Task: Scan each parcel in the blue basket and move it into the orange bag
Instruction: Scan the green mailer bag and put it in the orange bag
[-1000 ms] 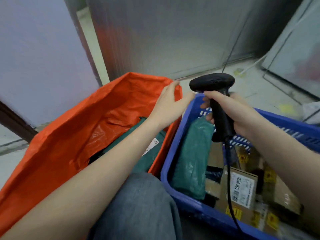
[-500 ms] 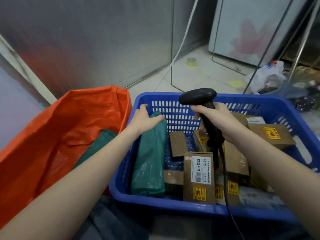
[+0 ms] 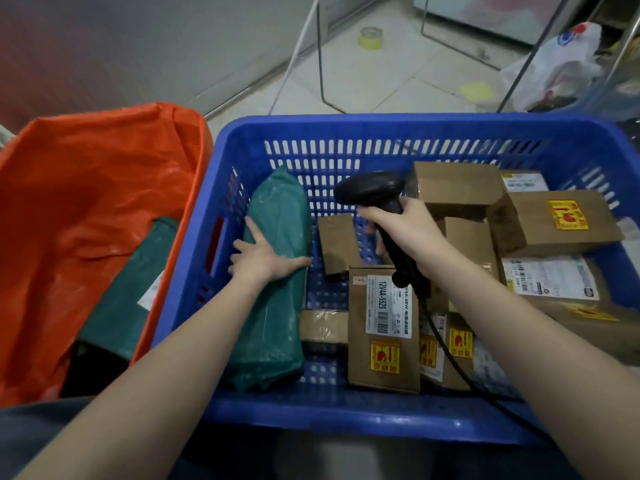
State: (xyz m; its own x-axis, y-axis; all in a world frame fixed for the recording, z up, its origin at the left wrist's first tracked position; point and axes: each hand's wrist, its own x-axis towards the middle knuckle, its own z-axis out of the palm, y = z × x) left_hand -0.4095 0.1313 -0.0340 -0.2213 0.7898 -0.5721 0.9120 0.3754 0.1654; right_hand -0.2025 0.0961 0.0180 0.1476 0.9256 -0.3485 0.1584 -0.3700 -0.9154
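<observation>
— While your left hand (image 3: 265, 259) lies flat with its fingers spread on the green soft parcel (image 3: 273, 282), which step are you on?
— You are picking the next one. That parcel leans on the left wall inside the blue basket (image 3: 346, 419). Your right hand (image 3: 403, 230) is curled round the black scanner (image 3: 381, 216), held above the brown boxes (image 3: 382, 327).
— What comes next?
— I think you must close your fingers on the green parcel, lift it, and find its label so the scanner can read it. No label shows on top. Then it goes into the orange bag (image 3: 86, 209) just beside the basket, where another green parcel (image 3: 128, 292) lies.
— And the room?
— Pale floor tiles (image 3: 381, 74), a tape roll (image 3: 370, 37), and a white plastic bag (image 3: 557, 67) far off.
</observation>
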